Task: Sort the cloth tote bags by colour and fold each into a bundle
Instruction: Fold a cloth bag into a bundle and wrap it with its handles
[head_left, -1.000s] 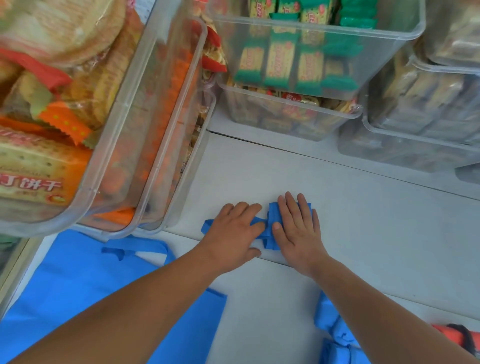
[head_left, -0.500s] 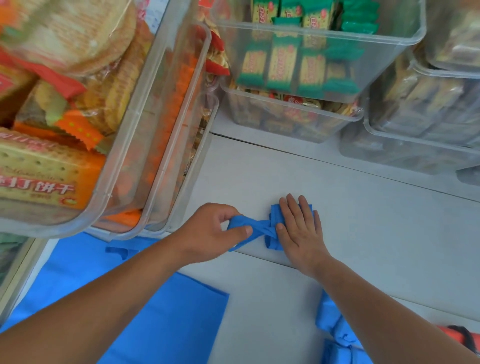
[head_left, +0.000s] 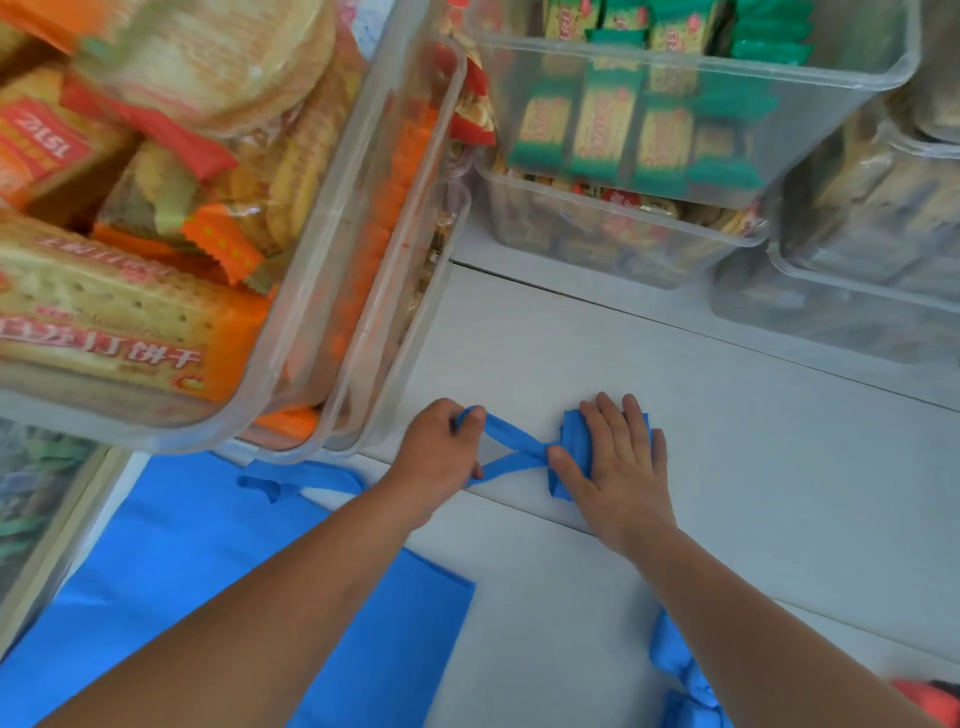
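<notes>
Most of the folded blue bundle (head_left: 571, 434) lies hidden under the right hand (head_left: 615, 467), whose fingers (head_left: 631, 421) press flat and slightly spread on it on the white tabletop (head_left: 753, 467); a second blue bundle (head_left: 680, 675) and an orange item (head_left: 930, 699) are cut off at the lower edge. Left-hand (head_left: 441, 452) fingers are closed on the bundle's blue handle straps (head_left: 511, 452), drawn taut leftward from the right thumb, with a flat blue tote (head_left: 171, 571) below that wrist. Beyond both sets of fingertips, stacked clear bins (head_left: 727, 78) hold packaged biscuits (head_left: 602, 124), lower tiers too blurred to identify.

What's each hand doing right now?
Left hand: closed on the blue handle straps.
Right hand: open, flat, pressing the folded blue bundle.
</notes>
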